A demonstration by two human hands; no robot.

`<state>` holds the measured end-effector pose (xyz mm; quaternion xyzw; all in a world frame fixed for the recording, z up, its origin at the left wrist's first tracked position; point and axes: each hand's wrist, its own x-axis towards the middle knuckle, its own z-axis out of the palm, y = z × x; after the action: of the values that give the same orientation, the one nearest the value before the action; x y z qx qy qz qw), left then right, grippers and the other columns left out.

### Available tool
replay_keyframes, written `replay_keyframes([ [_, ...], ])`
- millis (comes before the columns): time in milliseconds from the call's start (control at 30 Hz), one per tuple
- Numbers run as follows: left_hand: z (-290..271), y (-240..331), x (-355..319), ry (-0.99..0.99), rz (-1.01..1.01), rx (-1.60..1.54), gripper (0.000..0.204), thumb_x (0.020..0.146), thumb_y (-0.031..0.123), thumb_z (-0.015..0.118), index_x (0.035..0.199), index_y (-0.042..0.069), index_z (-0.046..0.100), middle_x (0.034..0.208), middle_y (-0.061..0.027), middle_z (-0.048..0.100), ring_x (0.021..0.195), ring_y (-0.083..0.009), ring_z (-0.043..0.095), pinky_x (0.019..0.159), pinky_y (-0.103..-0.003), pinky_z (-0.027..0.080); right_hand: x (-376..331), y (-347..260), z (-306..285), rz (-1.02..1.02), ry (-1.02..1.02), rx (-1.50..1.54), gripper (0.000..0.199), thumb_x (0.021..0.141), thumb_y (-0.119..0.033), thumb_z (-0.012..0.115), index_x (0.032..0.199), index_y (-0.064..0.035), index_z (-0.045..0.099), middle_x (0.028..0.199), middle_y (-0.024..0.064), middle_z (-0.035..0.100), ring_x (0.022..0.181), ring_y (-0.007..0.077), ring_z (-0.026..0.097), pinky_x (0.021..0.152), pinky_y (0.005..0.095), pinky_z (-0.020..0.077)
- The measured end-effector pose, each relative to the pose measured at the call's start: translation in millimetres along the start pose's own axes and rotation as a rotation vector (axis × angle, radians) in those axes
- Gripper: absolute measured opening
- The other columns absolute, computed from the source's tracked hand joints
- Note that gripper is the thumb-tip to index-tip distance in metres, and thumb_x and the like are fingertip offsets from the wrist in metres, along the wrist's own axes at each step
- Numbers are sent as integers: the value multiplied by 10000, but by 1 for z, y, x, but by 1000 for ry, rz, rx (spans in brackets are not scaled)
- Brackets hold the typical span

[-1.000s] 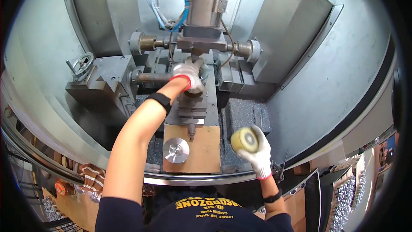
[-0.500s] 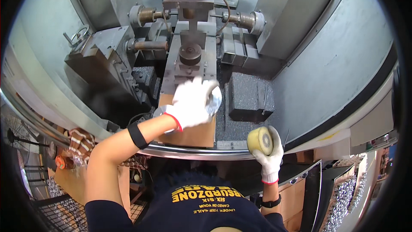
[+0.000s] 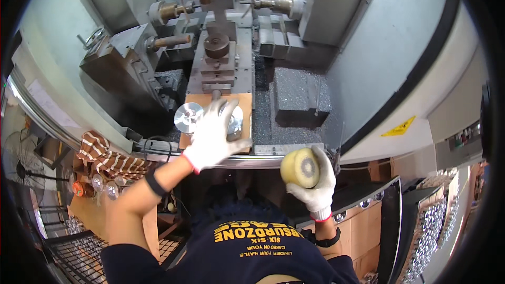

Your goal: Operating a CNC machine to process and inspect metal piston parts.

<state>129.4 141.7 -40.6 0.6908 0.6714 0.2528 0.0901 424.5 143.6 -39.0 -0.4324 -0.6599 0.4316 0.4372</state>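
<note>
In its white glove, my left hand [image 3: 213, 135] is over a wooden board [image 3: 243, 100] at the front of the machine, fingers spread. Beneath those fingers lies a shiny round metal disc [image 3: 236, 121], partly covered by them. A second shiny metal disc [image 3: 188, 117] rests flat on the board, left of the hand. My gloved right hand [image 3: 322, 186] grips a thick yellow cylinder [image 3: 295, 165] with a grey ring on its end face, held over the machine's front edge. Behind the board, a dark round fixture [image 3: 216, 46] stands on the machine bed.
Horizontal spindles [image 3: 173, 42] point inward from the left, and another [image 3: 276, 4] from the right. A chip-covered metal block [image 3: 301, 97] stands right of the bed. At left hangs a striped cloth [image 3: 113, 158]; racks of shiny metal parts [image 3: 428, 226] are at right.
The disc that was tilted in my left hand now lies on the board, and the fingers have spread. The view has shifted. My right hand still holds the yellow cylinder.
</note>
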Motion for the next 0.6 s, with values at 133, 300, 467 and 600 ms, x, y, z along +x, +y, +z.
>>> replay_keyframes([
  [133, 30, 54, -73, -562, -674, -1725, 847, 919, 620, 570, 1528, 77, 338, 1536, -163, 395, 1435, -350, 358, 1197, -475, 277, -17, -6, 6, -315, -213, -222, 965, 554, -343, 956, 1340, 25, 535, 1261, 187, 610, 1135, 340, 623, 1009, 431, 483],
  [300, 79, 69, -127, -810, -853, -2588, 808, 922, 686, 493, 1420, 51, 467, 1260, -265, 593, 1158, -427, 588, 1008, -542, 479, -55, 40, -5, 399, -440, 524, 580, 821, -241, 792, 1301, 7, 583, 1144, 113, 692, 1064, 239, 655, 961, 365, 498],
  [467, 81, 51, -159, -360, -992, -2671, 672, 924, 545, 596, 1353, 33, 519, 1248, -243, 595, 1163, -442, 575, 1024, -548, 467, -50, 159, -34, 454, 548, 71, 353, 907, -91, 716, 1225, 17, 608, 1089, 61, 677, 985, 151, 632, 883, 304, 508],
  [600, 70, 36, -171, -155, -1092, -2595, 671, 919, 578, 578, 1314, 36, 546, 1226, -225, 606, 1131, -409, 569, 1017, -516, 461, -27, 200, -35, 193, 683, 113, 478, 848, -174, 799, 1227, 37, 597, 1119, 97, 684, 961, 152, 637, 869, 314, 506],
])
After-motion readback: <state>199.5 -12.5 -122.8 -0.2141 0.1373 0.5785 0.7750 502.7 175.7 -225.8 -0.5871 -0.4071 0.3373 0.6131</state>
